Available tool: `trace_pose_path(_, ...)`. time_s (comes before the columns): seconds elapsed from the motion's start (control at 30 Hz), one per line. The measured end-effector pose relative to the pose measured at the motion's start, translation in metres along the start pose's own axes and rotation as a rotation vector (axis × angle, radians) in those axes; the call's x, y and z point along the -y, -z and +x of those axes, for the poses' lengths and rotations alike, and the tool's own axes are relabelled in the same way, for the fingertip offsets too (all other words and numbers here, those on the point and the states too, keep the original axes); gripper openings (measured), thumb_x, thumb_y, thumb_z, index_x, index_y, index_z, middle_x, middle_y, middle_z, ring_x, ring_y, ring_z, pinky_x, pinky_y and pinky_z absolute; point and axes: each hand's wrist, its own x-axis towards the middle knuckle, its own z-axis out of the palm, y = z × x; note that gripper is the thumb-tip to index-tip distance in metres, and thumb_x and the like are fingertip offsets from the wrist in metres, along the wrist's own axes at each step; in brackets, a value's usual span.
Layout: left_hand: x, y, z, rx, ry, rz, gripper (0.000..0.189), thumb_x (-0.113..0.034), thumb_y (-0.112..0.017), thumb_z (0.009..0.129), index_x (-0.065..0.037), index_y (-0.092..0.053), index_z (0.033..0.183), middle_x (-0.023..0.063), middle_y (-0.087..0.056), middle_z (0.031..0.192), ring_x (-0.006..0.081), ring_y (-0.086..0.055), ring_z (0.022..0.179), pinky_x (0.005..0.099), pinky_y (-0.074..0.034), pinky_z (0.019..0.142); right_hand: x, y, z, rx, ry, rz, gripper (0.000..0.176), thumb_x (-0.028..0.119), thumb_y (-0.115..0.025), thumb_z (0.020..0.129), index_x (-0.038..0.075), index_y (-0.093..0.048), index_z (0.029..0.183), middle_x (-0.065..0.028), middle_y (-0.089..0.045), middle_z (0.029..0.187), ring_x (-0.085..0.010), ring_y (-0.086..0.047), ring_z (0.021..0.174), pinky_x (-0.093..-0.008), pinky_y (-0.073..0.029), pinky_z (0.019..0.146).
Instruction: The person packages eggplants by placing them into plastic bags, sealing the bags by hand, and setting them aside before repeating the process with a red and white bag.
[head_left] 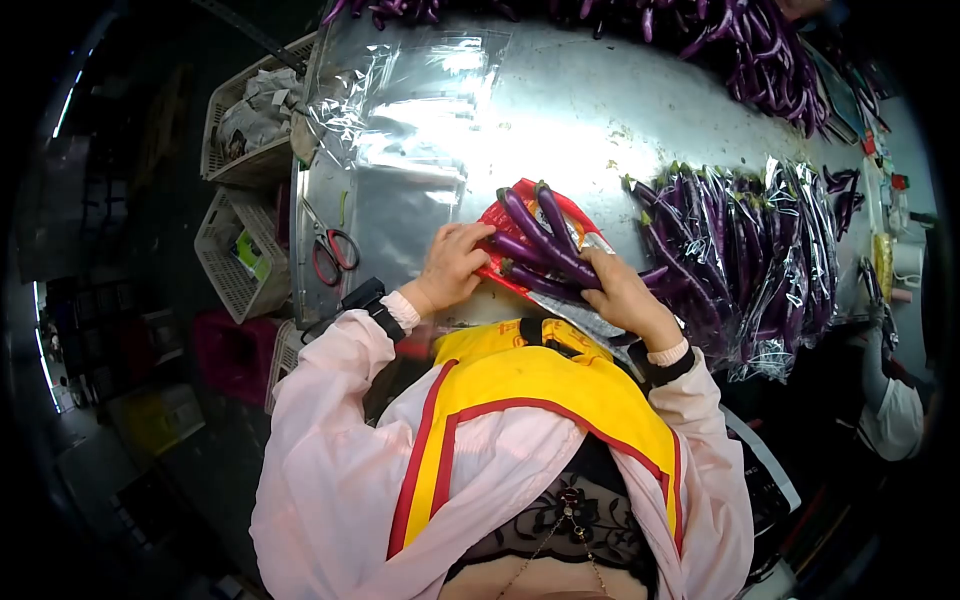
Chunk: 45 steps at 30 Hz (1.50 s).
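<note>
Several long purple eggplants (545,232) lie on a red printed plastic wrapper (524,187) at the table's near edge. My left hand (455,265) is at the wrapper's left side, its fingers curled at the end of one eggplant; the fingertips are partly hidden. From the right, my right hand (625,292) is closed over the lower ends of the eggplants, thumb on the near side. A silvery part of the wrapper shows beneath them. Right of my right hand is a row of eggplants in clear plastic bags (740,250).
Flat clear bags (410,190) are stacked on the metal table (570,110), left of centre. Red-handled scissors (333,255) rest at its left edge. Loose eggplants (770,65) are heaped along the far side. White crates (240,255) stand left; a person's sleeve (893,415) shows far right.
</note>
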Motion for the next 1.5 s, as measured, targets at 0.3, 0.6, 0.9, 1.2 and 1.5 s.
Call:
trace_pose_path(0.3,0.001,-0.01,0.006,-0.112,0.297,-0.224,0.022,0.003,-0.068,0.07,-0.006,-0.059,0.087,0.0142,-0.061,0.118,0.0327,-0.065,0.098,0.0392,-0.053,0.08,-0.018,-0.009,-0.007,0.182,-0.139,-0.199,0.05,-0.001,-0.059,0.076,0.007,-0.051,0.125,-0.0183,-0.059,0.123,-0.0335,-0.054,0.123,-0.0524,-0.043,0.096)
trace_pose_path(0.6,0.0,-0.012,0.003,-0.071,0.269,-0.295,0.018,0.002,-0.068,0.074,-0.004,-0.059,0.089,0.0147,-0.062,0.12,0.0354,-0.065,0.1,0.0386,-0.055,0.08,-0.031,-0.015,0.029,-0.053,-0.03,0.463,0.061,0.021,-0.068,0.092,-0.002,-0.042,0.143,-0.0314,-0.062,0.121,-0.0364,-0.061,0.118,-0.0383,-0.046,0.102)
trace_pose_path(0.9,-0.005,-0.02,0.016,-0.108,0.312,-0.354,0.017,0.005,-0.065,0.076,-0.002,-0.058,0.09,0.0201,-0.06,0.131,0.0389,-0.063,0.109,0.0397,-0.054,0.086,-0.014,-0.008,0.024,0.215,0.066,0.219,0.062,0.001,-0.064,0.088,0.013,-0.048,0.147,-0.0221,-0.06,0.132,-0.0396,-0.058,0.121,-0.041,-0.046,0.104)
trace_pose_path(1.2,-0.001,-0.005,0.026,-0.105,-0.028,-0.335,0.025,0.014,-0.063,0.073,-0.004,-0.055,0.09,0.0197,-0.058,0.136,0.0399,-0.052,0.132,0.0464,-0.042,0.11,-0.018,-0.02,0.027,0.22,0.131,0.073,0.058,0.004,-0.065,0.085,0.014,-0.057,0.141,-0.0198,-0.056,0.116,-0.0363,-0.055,0.111,-0.0406,-0.046,0.097)
trace_pose_path(1.5,0.007,-0.014,0.047,0.252,0.264,-0.61,0.041,-0.005,-0.064,0.091,-0.006,-0.056,0.131,0.0156,-0.06,0.126,0.0306,-0.058,0.115,0.0375,-0.046,0.101,-0.018,-0.036,0.013,0.082,-0.197,0.521,0.05,0.022,-0.074,0.085,0.001,-0.063,0.129,-0.0244,-0.066,0.103,-0.0418,-0.063,0.096,-0.0464,-0.05,0.09)
